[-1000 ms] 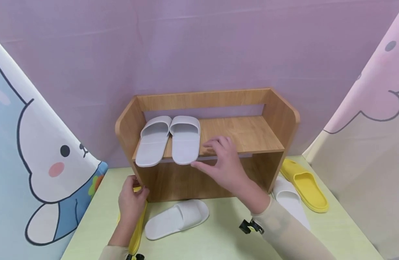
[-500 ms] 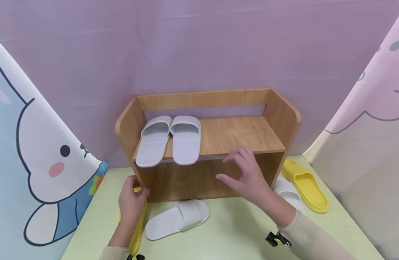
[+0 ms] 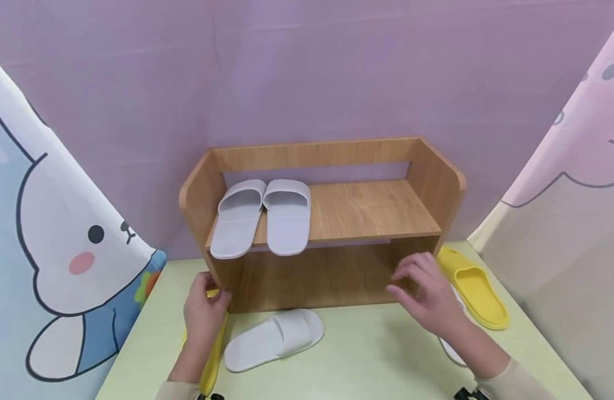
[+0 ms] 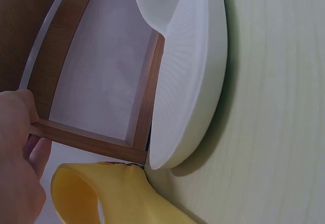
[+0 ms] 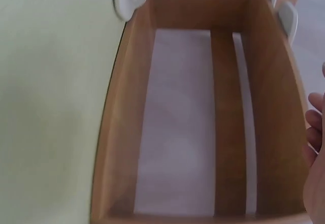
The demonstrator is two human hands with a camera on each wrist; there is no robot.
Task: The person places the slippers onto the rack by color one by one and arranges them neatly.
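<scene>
A small wooden shoe rack (image 3: 367,208) stands against the back curtain. On the left of its upper shelf lie two pale slippers (image 3: 288,219) side by side, toe straps at the back. My left hand (image 3: 205,311) grips the front edge of the left side panel; the left wrist view shows thumb and fingers (image 4: 40,155) on either side of the board. Apart from the slippers, my right hand (image 3: 429,291) is in front of the rack's right panel, fingers loosely bent and holding nothing. One white slipper (image 3: 274,340) lies on the table before the rack.
A yellow slipper (image 3: 474,289) lies right of the rack, beside a white slipper (image 3: 453,351) mostly hidden by my right arm. Another yellow slipper (image 3: 213,358) is partly under my left forearm. Printed curtains (image 3: 82,250) flank the pale green table (image 3: 357,355).
My right hand has moved away from the right-hand slipper on the upper shelf, rightward and down to the rack's right panel. The left hand stays at the left panel.
</scene>
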